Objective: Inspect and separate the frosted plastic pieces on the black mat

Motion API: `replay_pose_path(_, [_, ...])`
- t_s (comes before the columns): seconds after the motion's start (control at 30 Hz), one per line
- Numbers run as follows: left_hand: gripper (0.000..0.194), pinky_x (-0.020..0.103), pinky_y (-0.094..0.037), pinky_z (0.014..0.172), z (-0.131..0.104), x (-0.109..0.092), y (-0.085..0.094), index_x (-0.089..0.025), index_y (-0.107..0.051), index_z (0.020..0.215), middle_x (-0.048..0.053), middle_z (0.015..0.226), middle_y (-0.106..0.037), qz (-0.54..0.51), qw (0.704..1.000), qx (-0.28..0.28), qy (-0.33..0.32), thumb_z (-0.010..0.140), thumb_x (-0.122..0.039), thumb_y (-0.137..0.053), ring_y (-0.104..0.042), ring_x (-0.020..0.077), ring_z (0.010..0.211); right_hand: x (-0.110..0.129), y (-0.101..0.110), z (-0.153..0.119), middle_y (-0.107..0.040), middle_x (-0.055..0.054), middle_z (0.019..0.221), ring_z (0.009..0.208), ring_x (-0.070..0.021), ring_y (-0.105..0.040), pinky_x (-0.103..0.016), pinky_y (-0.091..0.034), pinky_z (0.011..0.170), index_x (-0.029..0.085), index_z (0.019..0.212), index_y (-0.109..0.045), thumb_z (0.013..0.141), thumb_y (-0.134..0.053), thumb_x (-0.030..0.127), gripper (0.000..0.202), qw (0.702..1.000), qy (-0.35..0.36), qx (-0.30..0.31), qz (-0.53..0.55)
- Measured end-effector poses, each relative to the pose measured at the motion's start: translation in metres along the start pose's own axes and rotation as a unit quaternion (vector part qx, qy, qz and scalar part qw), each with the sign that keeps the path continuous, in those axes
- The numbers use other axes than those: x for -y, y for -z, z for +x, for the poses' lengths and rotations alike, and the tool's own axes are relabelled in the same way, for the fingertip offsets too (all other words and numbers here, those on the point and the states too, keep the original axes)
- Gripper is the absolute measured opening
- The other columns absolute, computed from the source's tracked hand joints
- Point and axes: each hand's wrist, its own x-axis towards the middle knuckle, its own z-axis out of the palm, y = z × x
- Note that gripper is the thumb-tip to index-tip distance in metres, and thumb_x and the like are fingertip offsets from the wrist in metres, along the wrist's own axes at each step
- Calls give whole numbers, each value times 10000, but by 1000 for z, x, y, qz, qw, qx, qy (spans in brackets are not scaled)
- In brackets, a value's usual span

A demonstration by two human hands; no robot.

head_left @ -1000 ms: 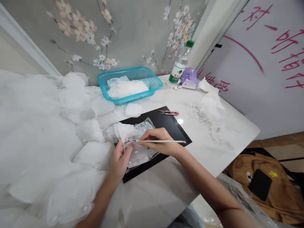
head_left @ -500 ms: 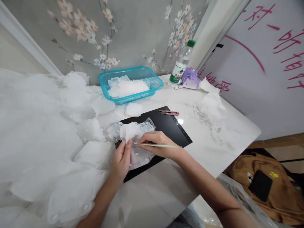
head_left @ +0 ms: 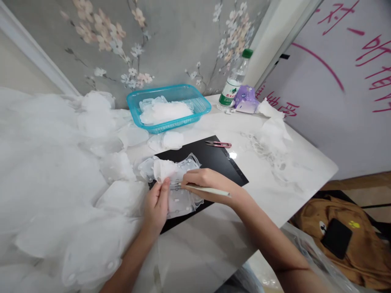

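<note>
My left hand point(head_left: 157, 201) pinches the lower edge of a white translucent piece point(head_left: 165, 169), whose upper part is curled over. More clear, dotted sheets point(head_left: 180, 203) lie around it on a black board point(head_left: 210, 158). My right hand point(head_left: 206, 183) is closed on a thin pale tool point(head_left: 210, 190), its tip pointing left to the sheets just right of my left fingers. Pink-handled snips point(head_left: 218, 144) rest at the board's far edge.
White translucent pieces point(head_left: 55, 175) are heaped at the left. A blue basket point(head_left: 198, 106) with similar pieces stands at the back. Beside it are a bottle point(head_left: 230, 89), a purple pack point(head_left: 246, 97) and crumpled tissue point(head_left: 271, 114). A brown backpack point(head_left: 366, 244) sits at the lower right.
My right hand and the tool have shifted slightly right, away from my left fingers. The tool's rear end sits a little lower. My left hand keeps its pinch.
</note>
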Motion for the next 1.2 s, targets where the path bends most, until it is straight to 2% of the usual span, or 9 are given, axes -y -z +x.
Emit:
replay_pose_path(0.27, [487, 237, -329, 539, 1, -1, -1, -200, -384, 610, -27, 557, -353, -13, 1000, -18, 12, 842, -623, -455, -374, 127, 562, -7, 9, -7, -518, 7, 659, 599, -104, -459, -226, -335, 559, 162, 714, -513, 895, -512, 158, 181, 999, -31, -3, 36])
replay_pose_path(0.4, [493, 236, -407, 640, 5, 1, 1, -193, -502, 652, -2, 625, -498, -30, 999, -15, 31, 834, -648, -450, -512, 158, 684, -20, 16, -18, -529, 32, 581, 515, -93, -449, -212, -338, 490, 179, 805, -599, 855, -606, 266, 100, 979, -68, -140, 128])
replay_pose_path(0.53, [540, 272, -459, 773, 8, 8, 4, -164, -643, 869, 60, 857, -647, -61, 994, -25, 83, 818, -670, -464, -599, 226, 924, -47, 23, -25, -462, 51, 530, 479, -98, -408, -225, -333, 492, 192, 814, -572, 858, -590, 309, 126, 945, -123, -301, 27])
replay_pose_path(0.6, [559, 289, -487, 734, 9, 10, 4, -150, -653, 968, 77, 896, -670, -108, 988, 0, 106, 787, -663, -525, -623, 240, 901, -62, 24, -26, -497, 38, 555, 499, -113, -442, -235, -364, 526, 192, 839, -581, 861, -573, 301, 112, 943, -156, -290, -54])
replay_pose_path(0.7, [513, 267, -514, 717, 8, 7, 3, -156, -651, 1028, 65, 922, -697, -194, 973, 55, 113, 697, -542, -714, -647, 213, 849, -83, 21, -24, -652, -40, 765, 666, -172, -587, -271, -434, 632, 177, 902, -621, 862, -532, 203, 101, 946, -183, -216, -160])
replay_pose_path(0.87, [427, 222, -519, 735, 6, 2, 1, -174, -674, 987, 46, 962, -715, -231, 967, 40, 98, 688, -467, -756, -656, 189, 900, -101, 15, -23, -670, -118, 1046, 1007, -258, -606, -354, -469, 830, 153, 1016, -653, 838, -433, 42, 304, 952, -163, -173, -192])
replay_pose_path(0.97, [430, 236, -518, 771, 5, 4, 1, -175, -681, 1011, 51, 989, -715, -209, 972, 57, 91, 701, -466, -745, -654, 200, 937, -90, 13, -21, -650, -137, 1019, 1009, -267, -590, -387, -484, 825, 144, 1044, -671, 841, -381, 15, 377, 952, -135, -185, -205])
replay_pose_path(1.1, [431, 272, -505, 820, 5, 7, 2, -156, -685, 1020, 69, 1013, -712, -161, 981, 93, 52, 721, -465, -723, -644, 227, 971, -49, 5, -10, -646, -101, 991, 955, -218, -599, -375, -499, 857, 178, 1070, -663, 873, -558, 188, 224, 959, 7, -271, -83])
replay_pose_path(1.2, [433, 291, -503, 802, 6, 8, 3, -141, -677, 1019, 71, 969, -713, -147, 983, 110, 25, 728, -461, -708, -646, 239, 936, -24, -7, 1, -663, -105, 1073, 1008, -203, -611, -348, -507, 893, 172, 1067, -672, 852, -636, 238, 228, 978, 97, -177, 42])
